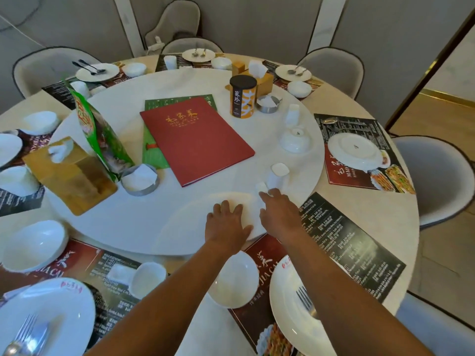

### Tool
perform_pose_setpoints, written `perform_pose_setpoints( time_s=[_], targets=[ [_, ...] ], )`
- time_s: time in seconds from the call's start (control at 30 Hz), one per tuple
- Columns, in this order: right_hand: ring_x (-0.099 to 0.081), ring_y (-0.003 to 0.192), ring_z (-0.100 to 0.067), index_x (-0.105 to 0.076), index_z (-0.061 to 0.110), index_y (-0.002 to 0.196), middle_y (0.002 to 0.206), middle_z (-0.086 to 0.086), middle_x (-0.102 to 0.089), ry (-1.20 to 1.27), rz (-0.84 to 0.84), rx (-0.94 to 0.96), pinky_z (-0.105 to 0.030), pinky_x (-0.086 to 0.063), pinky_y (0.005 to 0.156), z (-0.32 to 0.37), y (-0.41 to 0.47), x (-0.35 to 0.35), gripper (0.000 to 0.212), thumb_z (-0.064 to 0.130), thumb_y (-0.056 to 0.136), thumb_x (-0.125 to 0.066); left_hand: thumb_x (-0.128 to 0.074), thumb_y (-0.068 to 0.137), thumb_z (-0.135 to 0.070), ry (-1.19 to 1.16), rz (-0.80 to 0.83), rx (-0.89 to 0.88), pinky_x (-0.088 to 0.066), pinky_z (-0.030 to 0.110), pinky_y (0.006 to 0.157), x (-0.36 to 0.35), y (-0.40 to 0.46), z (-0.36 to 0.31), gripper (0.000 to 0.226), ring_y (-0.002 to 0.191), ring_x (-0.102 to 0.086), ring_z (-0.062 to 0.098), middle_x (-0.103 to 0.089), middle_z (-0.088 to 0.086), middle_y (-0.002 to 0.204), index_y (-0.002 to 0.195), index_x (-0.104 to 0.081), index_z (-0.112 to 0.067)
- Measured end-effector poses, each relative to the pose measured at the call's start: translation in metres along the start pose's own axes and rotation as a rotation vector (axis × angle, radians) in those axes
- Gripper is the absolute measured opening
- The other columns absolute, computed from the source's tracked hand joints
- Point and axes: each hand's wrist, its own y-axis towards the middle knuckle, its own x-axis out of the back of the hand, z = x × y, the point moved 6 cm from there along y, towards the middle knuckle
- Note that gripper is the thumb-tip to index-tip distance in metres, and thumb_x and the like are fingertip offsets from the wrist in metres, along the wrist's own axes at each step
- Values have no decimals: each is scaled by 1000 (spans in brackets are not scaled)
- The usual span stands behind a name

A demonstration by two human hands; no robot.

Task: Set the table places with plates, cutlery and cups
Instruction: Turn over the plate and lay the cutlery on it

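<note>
here, the left hand (227, 222) presses flat, fingers straight, on a white round plate (195, 222); the right hand (279, 214), fingers extended and holding nothing, touches a small white cup (262, 187).

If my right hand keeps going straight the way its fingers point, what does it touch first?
Most likely the small white cup lying at the fingertips of the right hand; the upright white cup stands just beyond. Depth is uncertain.

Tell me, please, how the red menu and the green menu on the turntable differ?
The red menu lies on top in full view; the green menu lies beneath it, mostly covered. The red menu carries gold lettering; the green menu shows a red band at its left edge. Both lie flat.
</note>
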Motion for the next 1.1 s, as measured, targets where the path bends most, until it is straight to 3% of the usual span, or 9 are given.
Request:
perform_pose_setpoints(
  time_s=[0.13, 0.33, 0.57, 0.7, 0.83, 1.1],
  targets=[
    [-55, 108, -21, -63, 23, 127, 121, -1, -56, 32, -48, 23, -38, -53, 85, -2, -13, 4, 41, 42, 91, -59, -42, 96, -68, 13, -7, -50, -39, 43, 112, 1, 2, 9, 68, 139, -37, 28, -35, 6, 156, 154, -32, -33],
    [-50, 120, -19, -59, 27, 113, 141, 4, -44, 175, 3, -26, -35, -51, 92, -17, -4, 7, 48, 50, 77, -79, -41, 96, -68, 16, -9, -64, -39, 42, 112, 4, 3, 9, 69, 138, -37, 27, -35, 7, 155, 154, -29, -34],
    [-63, 93, -15, -53, 27, 97, 104, 6, -63, 197, -52, -62, -34, -57, 81, -13, -6, 9, 45, 55, 75, -79, -41, 96, -69, 30, 1, -71, -42, 41, 110, 6, 1, 7, 70, 138, -38, 26, -35, 7, 155, 155, -29, -33],
    [-57, 92, -12, -49, 28, 109, 107, 8, -58, 261, -79, -157, -28, -47, 70, -36, -22, 9, 56, 57, 72, -80, -44, 97, -64, -34, 3, -55, -38, 43, 113, 6, 0, 1, 67, 141, -35, 28, -32, 7, 157, 154, -32, -30],
    [-60, 104, -18, -50, 28, 124, 122, 4, -61, 348, -181, -350, -35, -53, 81, -88, -49, 14, 70, 53, 68, -85, -46, 98, -59, -77, 18, -106, -34, 43, 116, 4, 1, -23, 64, 145, -29, 29, -29, 8, 159, 153, -34, -29],
    [-64, 104, -21, -55, 27, 125, 120, 2, -68, 283, -84, -442, -29, -46, 77, -115, -65, 1, 70, 52, 68, -87, -46, 100, -55, -93, 29, -116, -36, 44, 112, 3, 8, -54, 61, 142, -32, 32, -33, 10, 155, 152, -37, -26]
  ],
)
